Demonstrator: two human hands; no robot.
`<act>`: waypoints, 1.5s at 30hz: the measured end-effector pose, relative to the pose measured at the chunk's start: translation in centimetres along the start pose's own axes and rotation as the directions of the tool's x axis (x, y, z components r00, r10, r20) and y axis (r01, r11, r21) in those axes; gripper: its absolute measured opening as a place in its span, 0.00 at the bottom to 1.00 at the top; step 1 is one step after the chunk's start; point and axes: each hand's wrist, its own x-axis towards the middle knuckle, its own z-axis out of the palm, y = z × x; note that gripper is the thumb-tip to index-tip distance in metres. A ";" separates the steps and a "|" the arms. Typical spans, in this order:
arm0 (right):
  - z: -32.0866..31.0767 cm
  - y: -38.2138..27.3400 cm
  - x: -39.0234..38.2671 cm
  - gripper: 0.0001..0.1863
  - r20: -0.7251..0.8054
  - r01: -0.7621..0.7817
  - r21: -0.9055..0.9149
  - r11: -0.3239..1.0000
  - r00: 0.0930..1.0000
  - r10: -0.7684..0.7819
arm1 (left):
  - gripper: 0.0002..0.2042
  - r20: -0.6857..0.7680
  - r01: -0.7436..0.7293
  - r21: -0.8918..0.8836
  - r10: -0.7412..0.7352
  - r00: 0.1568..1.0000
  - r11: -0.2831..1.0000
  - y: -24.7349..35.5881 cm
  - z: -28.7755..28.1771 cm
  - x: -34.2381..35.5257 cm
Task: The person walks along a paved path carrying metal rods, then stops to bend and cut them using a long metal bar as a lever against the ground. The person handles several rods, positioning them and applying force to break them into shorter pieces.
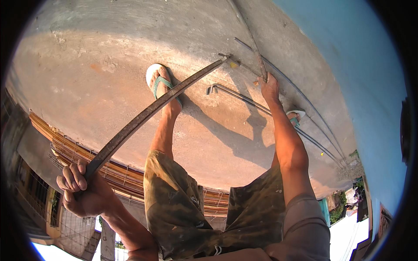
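My left hand [85, 189] is closed round the lower end of a long dark steel lever bar [159, 104]. The bar slants up to the right, and its far end meets a thin rod on the floor. My right hand [270, 89] grips a steel reinforcing rod [249, 32], which runs from the fist toward the top edge. Just left of that hand, a pair of rods with bent, hooked ends [224, 88] lies on the concrete. Another straight rod [287, 78] passes to the right of my hand.
My sandalled left foot [161, 85] stands beside the lever bar; my right foot [296, 116] is by the rods. A blue wall [370, 87] rises on the right. Behind my legs lie stacked long brown rods [126, 174]. Concrete floor [87, 82] spreads to the left.
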 end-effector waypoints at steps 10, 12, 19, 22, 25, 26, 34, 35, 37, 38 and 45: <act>0.9 -1.1 -0.2 0.17 0.207 -0.106 0.039 0.994 0.974 0.095 | 0.08 -0.072 -0.007 0.031 0.009 0.997 0.999 -0.2 1.5 -1.3; 1.2 -0.9 -0.1 0.18 0.218 -0.092 0.023 0.995 0.972 0.085 | 0.08 -0.050 0.000 0.063 0.003 0.999 0.998 -0.1 1.4 -1.2; 1.2 -1.1 -0.3 0.19 0.204 -0.098 0.074 0.993 0.976 0.081 | 0.08 -0.122 0.000 0.053 0.007 0.993 0.999 0.1 2.2 -1.5; 1.2 -1.1 -0.4 0.19 0.225 -0.134 0.078 0.988 0.968 0.114 | 0.08 -0.134 -0.005 0.026 0.008 0.991 1.000 0.0 2.0 -1.7; 1.5 -0.8 -0.3 0.19 0.180 -0.077 0.103 0.992 0.982 0.057 | 0.07 -0.094 -0.023 0.110 0.034 0.995 0.994 -0.3 1.6 -1.4; 1.5 -0.8 -0.3 0.19 0.172 -0.048 0.117 0.992 0.985 0.027 | 0.07 -0.088 -0.007 0.089 0.015 0.996 0.996 -0.4 1.5 -1.1; 1.3 -1.3 -0.1 0.19 0.181 -0.086 0.032 0.996 0.980 0.079 | 0.11 -0.002 0.031 0.098 -0.031 1.000 0.995 -0.9 1.9 4.6; 1.3 -1.4 -0.1 0.19 0.203 -0.102 0.034 0.994 0.975 0.093 | 0.11 -0.008 0.027 0.058 -0.027 1.000 0.998 -0.9 2.1 4.9; 1.4 -1.4 -0.1 0.18 0.226 -0.124 0.063 0.990 0.968 0.107 | 0.11 -0.004 0.039 0.090 -0.038 0.999 0.995 -1.0 2.4 5.1; 1.5 -1.4 -0.1 0.18 0.257 -0.150 0.067 0.986 0.958 0.128 | 0.11 -0.047 0.018 0.112 -0.013 0.999 0.994 -1.1 2.2 5.3; 2.8 -1.1 -0.4 0.17 0.092 -0.024 0.126 0.992 0.996 0.012 | 0.11 -0.170 0.016 0.170 0.013 0.985 0.985 -1.5 -3.6 9.2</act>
